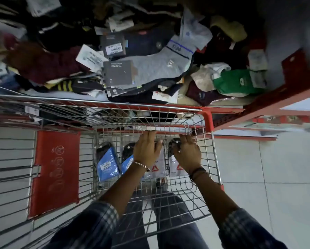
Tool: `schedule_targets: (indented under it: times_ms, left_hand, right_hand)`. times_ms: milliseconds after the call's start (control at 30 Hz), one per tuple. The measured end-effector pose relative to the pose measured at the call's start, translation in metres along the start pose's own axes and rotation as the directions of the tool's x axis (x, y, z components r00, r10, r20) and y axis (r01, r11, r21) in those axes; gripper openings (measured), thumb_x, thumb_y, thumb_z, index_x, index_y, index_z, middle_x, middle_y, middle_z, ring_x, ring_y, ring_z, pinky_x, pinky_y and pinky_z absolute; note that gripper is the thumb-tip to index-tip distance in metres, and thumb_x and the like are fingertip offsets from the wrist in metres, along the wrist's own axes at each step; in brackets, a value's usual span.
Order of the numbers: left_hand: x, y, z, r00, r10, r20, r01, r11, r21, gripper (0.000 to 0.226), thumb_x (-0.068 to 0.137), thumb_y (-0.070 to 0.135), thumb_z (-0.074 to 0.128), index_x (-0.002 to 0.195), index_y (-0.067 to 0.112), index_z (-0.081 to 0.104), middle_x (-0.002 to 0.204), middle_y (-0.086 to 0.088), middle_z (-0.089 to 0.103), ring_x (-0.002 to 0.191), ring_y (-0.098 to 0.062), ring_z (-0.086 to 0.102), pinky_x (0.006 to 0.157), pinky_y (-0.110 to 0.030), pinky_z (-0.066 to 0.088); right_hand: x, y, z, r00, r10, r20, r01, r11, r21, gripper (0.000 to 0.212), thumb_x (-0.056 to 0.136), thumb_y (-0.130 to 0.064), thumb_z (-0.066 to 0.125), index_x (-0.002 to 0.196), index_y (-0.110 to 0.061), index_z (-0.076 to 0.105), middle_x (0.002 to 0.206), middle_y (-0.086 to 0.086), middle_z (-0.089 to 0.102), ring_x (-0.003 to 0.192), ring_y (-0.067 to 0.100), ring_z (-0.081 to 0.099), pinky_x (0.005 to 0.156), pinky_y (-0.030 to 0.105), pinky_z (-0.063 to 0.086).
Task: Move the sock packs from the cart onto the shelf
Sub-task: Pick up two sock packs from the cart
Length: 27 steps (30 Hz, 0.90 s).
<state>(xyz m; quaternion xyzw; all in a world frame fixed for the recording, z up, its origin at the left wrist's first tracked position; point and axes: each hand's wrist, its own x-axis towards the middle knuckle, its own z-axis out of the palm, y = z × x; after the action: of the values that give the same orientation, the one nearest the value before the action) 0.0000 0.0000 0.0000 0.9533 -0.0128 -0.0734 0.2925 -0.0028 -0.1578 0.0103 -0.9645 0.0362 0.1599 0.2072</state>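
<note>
Several sock packs lie in the wire cart [207,117]. Two have blue labels: one blue pack [108,164] at the left and a second blue pack [127,163] beside it. Two white packs carry a red triangle logo. My left hand [147,150] lies over the left white pack [157,168], thumb curled at its edge. My right hand [186,154] grips the dark top of the right white pack [175,168]. Just beyond the cart, the red-edged shelf [224,110] holds a loose heap of socks [150,67].
A red plastic flap [55,173] hangs on the cart's left wire wall. A red upright of the shelf frame [292,69] stands at the right. Pale floor tiles [276,177] lie to the right of the cart. My legs show through the cart's wire bottom.
</note>
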Motion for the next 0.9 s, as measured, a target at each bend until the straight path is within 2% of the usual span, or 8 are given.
schedule_targets:
  times_ms: [67, 167, 233, 300, 467, 700, 900]
  left_hand:
    - [0.006, -0.009, 0.016, 0.989, -0.109, 0.104, 0.104, 0.993, 0.051, 0.055, 0.086, 0.044, 0.048, 0.130, 0.011, 0.044, 0.121, -0.017, 0.050, 0.105, -0.034, 0.052, 0.071, -0.042, 0.053]
    - [0.009, -0.025, 0.041, 0.918, -0.282, 0.278, 0.241, 0.955, 0.172, 0.072, 0.081, 0.047, 0.060, 0.141, 0.020, 0.029, 0.138, -0.016, 0.033, 0.119, -0.036, 0.039, 0.083, -0.046, 0.050]
    - [0.012, -0.027, 0.054, 0.884, -0.357, 0.302, 0.317, 0.932, 0.176, 0.074, 0.080, 0.048, 0.062, 0.141, 0.023, 0.028, 0.141, -0.016, 0.027, 0.124, -0.037, 0.033, 0.091, -0.047, 0.046]
    - [0.015, -0.026, 0.065, 0.870, -0.399, 0.291, 0.348, 0.914, 0.210, 0.072, 0.080, 0.049, 0.060, 0.140, 0.023, 0.029, 0.141, -0.016, 0.026, 0.126, -0.037, 0.029, 0.092, -0.048, 0.044]
    - [0.013, -0.023, 0.089, 0.830, -0.498, 0.252, 0.453, 0.864, 0.219, 0.069, 0.080, 0.052, 0.059, 0.136, 0.024, 0.032, 0.140, -0.016, 0.025, 0.126, -0.040, 0.027, 0.090, -0.052, 0.045]
    - [0.018, -0.030, 0.095, 0.864, -0.467, 0.187, 0.450, 0.884, 0.127, 0.055, 0.079, 0.044, 0.065, 0.125, 0.019, 0.047, 0.129, -0.018, 0.035, 0.114, -0.044, 0.038, 0.078, -0.049, 0.049]
    - [0.011, -0.036, 0.090, 0.895, -0.430, 0.121, 0.435, 0.901, -0.015, 0.052, 0.069, 0.032, 0.075, 0.115, 0.015, 0.057, 0.123, -0.019, 0.040, 0.107, -0.042, 0.042, 0.075, -0.044, 0.046]
  right_hand:
    - [0.008, 0.005, 0.015, 0.995, 0.085, 0.053, -0.084, 0.996, -0.013, 0.052, 0.093, -0.035, 0.050, 0.137, -0.009, 0.037, 0.136, 0.017, 0.042, 0.112, 0.036, 0.051, 0.089, 0.046, 0.046]
    - [0.013, 0.015, 0.039, 0.966, 0.185, 0.178, -0.175, 0.982, -0.069, 0.071, 0.090, -0.041, 0.054, 0.147, -0.018, 0.018, 0.150, 0.017, 0.020, 0.126, 0.037, 0.037, 0.098, 0.053, 0.042]
    - [0.018, 0.020, 0.053, 0.959, 0.217, 0.182, -0.206, 0.976, -0.076, 0.077, 0.086, -0.042, 0.059, 0.147, -0.022, 0.016, 0.151, 0.019, 0.014, 0.129, 0.041, 0.032, 0.098, 0.054, 0.042]
    - [0.022, 0.022, 0.064, 0.958, 0.238, 0.159, -0.225, 0.970, -0.095, 0.080, 0.083, -0.046, 0.064, 0.146, -0.023, 0.020, 0.151, 0.020, 0.012, 0.129, 0.043, 0.031, 0.096, 0.054, 0.043]
    - [0.033, 0.022, 0.081, 0.955, 0.275, 0.106, -0.257, 0.954, -0.157, 0.084, 0.078, -0.057, 0.064, 0.143, -0.021, 0.025, 0.147, 0.023, 0.015, 0.125, 0.044, 0.034, 0.096, 0.054, 0.042]
    - [0.039, 0.023, 0.087, 0.957, 0.289, 0.004, -0.288, 0.954, -0.088, 0.058, 0.078, -0.039, 0.068, 0.126, -0.016, 0.045, 0.129, 0.024, 0.039, 0.110, 0.043, 0.046, 0.084, 0.048, 0.046]
    - [0.030, 0.026, 0.082, 0.961, 0.275, -0.024, -0.275, 0.961, -0.002, 0.049, 0.079, -0.033, 0.071, 0.120, -0.016, 0.053, 0.123, 0.018, 0.044, 0.109, 0.038, 0.046, 0.081, 0.044, 0.049]
